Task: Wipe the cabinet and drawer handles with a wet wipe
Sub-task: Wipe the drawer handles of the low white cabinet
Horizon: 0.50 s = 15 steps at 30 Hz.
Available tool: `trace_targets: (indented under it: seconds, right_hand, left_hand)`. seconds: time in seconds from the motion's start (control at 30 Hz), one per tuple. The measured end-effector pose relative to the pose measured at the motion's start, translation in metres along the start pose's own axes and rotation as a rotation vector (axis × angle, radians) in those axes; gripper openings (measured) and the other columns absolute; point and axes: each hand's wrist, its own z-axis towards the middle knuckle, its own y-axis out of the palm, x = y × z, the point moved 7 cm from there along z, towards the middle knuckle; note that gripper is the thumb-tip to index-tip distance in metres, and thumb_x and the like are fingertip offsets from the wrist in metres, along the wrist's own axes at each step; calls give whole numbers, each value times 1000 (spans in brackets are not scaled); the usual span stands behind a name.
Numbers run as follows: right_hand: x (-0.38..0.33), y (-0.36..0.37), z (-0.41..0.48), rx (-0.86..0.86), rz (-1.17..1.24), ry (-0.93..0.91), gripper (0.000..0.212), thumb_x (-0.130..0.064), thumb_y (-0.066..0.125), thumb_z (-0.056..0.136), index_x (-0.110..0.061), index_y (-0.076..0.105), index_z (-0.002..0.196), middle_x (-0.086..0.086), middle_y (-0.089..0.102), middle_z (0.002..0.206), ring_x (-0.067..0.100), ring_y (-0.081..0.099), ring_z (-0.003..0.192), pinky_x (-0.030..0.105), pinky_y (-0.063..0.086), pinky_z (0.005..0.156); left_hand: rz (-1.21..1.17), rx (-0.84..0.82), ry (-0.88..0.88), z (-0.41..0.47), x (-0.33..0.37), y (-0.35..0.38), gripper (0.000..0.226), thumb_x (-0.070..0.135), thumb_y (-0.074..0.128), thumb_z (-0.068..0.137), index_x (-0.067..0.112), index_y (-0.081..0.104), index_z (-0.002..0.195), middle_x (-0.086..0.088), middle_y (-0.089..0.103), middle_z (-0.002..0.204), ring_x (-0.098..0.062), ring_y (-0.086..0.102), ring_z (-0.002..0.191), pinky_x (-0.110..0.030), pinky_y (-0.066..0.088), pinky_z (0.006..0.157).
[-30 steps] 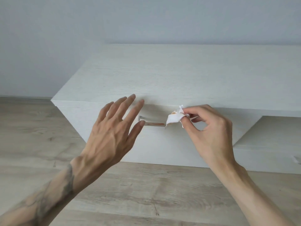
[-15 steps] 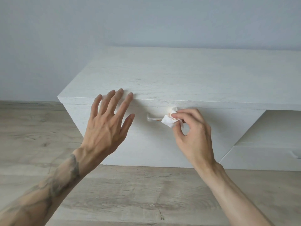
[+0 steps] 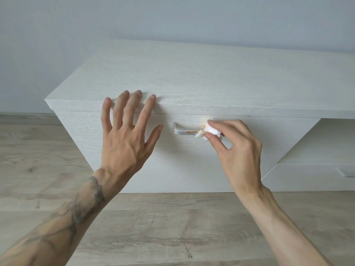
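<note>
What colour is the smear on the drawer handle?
Orange smear on the silver drawer handle, head view.

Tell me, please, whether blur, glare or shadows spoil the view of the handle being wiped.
In the head view the light is soft, with faint shadows beside the left hand on the cabinet; its fingertips show blur; the wet wipe in the right hand glares white against the handle, whose orange smear is sharp; the wide lens slants the cabinet's edges.

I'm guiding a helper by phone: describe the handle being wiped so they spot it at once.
Find the low white cabinet against the wall. On its left front sits a silver bar handle. Unlike the lower handle at far right, it bears an orange smear beside the wipe.
</note>
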Motion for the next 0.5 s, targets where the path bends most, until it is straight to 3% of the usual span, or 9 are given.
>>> trace_targets:
  seconds: [0.5]
  right_hand:
    - [-16,6,1,-29,-33,-163,15,1,80,91,-5,82,104,7,73,100,24,68,96,28,55,87]
  left_hand:
    - [31,64,-15,-1,-1,8,62,53,51,111,18,40,162,-17,43,159,-39,34,152,-57,8,132]
